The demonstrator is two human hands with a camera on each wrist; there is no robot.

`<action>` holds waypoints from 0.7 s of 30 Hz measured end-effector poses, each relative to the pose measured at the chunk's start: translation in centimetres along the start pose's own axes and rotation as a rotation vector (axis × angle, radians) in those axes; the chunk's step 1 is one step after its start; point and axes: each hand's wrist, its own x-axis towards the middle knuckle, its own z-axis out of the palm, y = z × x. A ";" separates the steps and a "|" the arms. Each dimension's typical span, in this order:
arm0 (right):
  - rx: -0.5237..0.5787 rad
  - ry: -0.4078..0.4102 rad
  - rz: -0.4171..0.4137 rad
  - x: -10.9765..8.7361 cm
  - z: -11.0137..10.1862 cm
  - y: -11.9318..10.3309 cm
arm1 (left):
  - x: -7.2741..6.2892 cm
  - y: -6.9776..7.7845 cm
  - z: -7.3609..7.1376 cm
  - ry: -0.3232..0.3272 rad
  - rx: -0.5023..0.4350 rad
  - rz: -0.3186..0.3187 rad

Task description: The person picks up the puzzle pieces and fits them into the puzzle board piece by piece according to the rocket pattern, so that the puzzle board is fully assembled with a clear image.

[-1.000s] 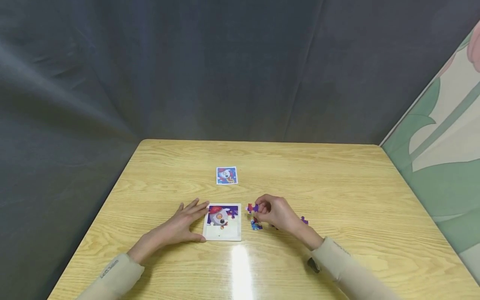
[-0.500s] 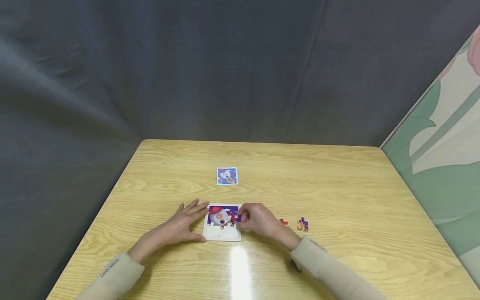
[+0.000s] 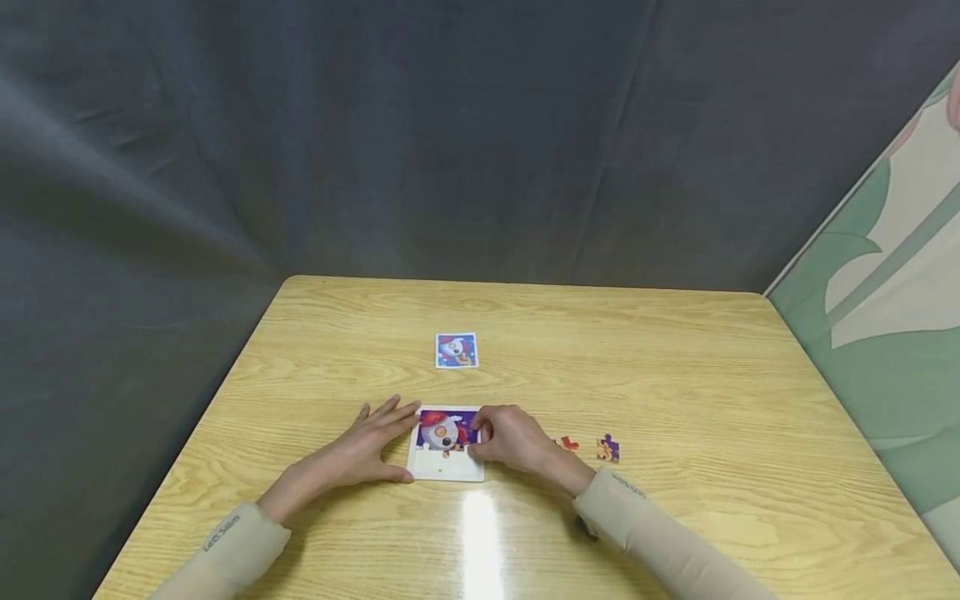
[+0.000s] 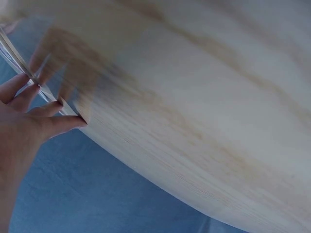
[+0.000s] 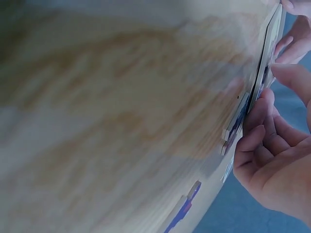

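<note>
A white-framed puzzle tray (image 3: 447, 472) lies on the table, its upper part filled with a picture of a white face under a red cap; the lower part is bare. My left hand (image 3: 358, 452) spreads its fingers and thumb along the tray's left edge, also visible as the left hand (image 4: 24, 126) in the left wrist view. At the tray's right side, my right hand (image 3: 517, 437) pinches a red-and-purple puzzle piece (image 3: 465, 434) down in the picture, mostly hidden by the fingers. In the right wrist view, loose puzzle pieces (image 5: 235, 120) lie beneath the right hand (image 5: 277, 160).
Right of the right hand lie an orange-red puzzle piece (image 3: 570, 444) and a purple-orange one (image 3: 608, 448). A small picture card (image 3: 457, 351) sits beyond the tray. A dark curtain (image 3: 465, 142) hangs behind the wooden table (image 3: 675, 358), and a floral panel (image 3: 900, 333) stands right.
My right hand has carried the red-and-purple piece leftward from beside the tray into its right side, then shifted only slightly. My left hand has stayed on the tray's left edge.
</note>
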 end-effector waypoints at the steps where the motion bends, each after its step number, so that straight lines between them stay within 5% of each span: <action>1: -0.005 -0.001 -0.001 0.0 0.0 0.0 | 0.0 0.0 0.0 0.001 0.000 -0.001; 21: -0.109 0.038 -0.050 -0.1 0.2 0.0 | 0.0 0.0 -0.1 0.003 0.003 0.006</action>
